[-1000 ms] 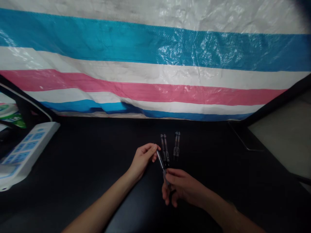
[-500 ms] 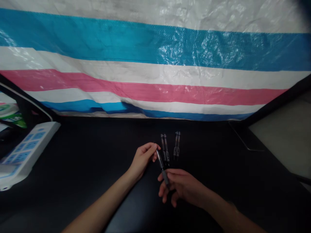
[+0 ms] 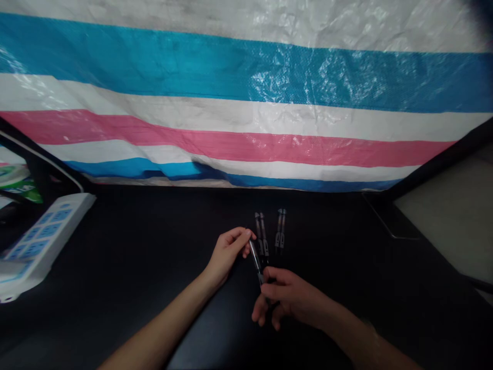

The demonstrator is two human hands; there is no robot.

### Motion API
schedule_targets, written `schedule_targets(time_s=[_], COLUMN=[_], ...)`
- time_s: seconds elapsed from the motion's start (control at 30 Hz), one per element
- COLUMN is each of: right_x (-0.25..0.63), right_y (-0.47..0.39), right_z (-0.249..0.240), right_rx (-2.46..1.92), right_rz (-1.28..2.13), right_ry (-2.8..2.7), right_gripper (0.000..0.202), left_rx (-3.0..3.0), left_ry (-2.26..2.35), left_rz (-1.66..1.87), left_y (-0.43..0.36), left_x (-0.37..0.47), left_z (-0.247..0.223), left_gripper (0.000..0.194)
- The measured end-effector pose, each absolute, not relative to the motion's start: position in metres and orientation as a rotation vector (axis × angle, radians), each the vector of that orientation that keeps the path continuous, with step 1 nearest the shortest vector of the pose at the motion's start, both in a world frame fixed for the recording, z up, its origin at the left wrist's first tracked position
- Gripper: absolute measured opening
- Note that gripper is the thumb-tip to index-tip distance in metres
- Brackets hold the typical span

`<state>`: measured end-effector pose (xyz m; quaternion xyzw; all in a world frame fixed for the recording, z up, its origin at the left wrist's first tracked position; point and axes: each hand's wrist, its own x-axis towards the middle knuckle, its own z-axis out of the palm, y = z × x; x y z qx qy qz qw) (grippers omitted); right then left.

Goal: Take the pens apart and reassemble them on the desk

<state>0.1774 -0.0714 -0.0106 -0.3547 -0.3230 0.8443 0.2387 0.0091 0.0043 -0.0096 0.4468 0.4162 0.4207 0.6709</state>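
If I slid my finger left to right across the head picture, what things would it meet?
White power strip, left hand, left pair of pens, right pair of pens, black slanted bar.

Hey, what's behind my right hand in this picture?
Beyond the right hand, a left pair of pens and a right pair of pens lie on the black table. It covers part of the held pen; anything directly beneath is hidden.

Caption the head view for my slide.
Left hand and right hand hold one pen near four other pens on a black table.
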Motion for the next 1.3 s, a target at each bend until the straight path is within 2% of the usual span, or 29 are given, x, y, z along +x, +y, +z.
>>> schedule_targets(time_s=[0.27,0.47,0.63,1.07,1.3], right_x=[0.179,0.179,0.180,0.178,0.180], right_y=[-0.071,-0.071,-0.071,-0.071,-0.072], right_z=[-0.009,-0.013,-0.012,-0.010,-0.012], right_rx=[-0.838,-0.959,-0.990,-1.013,-0.972], right_rz=[2.379,2.367,2.365,2.377,2.396], right_ry=[-0.890,-0.944,-0.958,-0.944,-0.956], right_gripper=[0.039,0.026,0.036,0.038,0.033], left_rx=[1.000,1.024,1.045,0.834,0.733], left_ry=[0.947,0.947,0.945,0.908,0.883], left_rz=[0.976,0.965,0.983,1.230,1.318], left_y=[0.005,0.003,0.002,0.013,0.018], left_x=[0.009,0.009,0.008,-0.002,-0.007], left_z=[-0.007,-0.010,-0.011,-0.004,-0.001], left_gripper=[0.031,0.032,0.031,0.025,0.026])
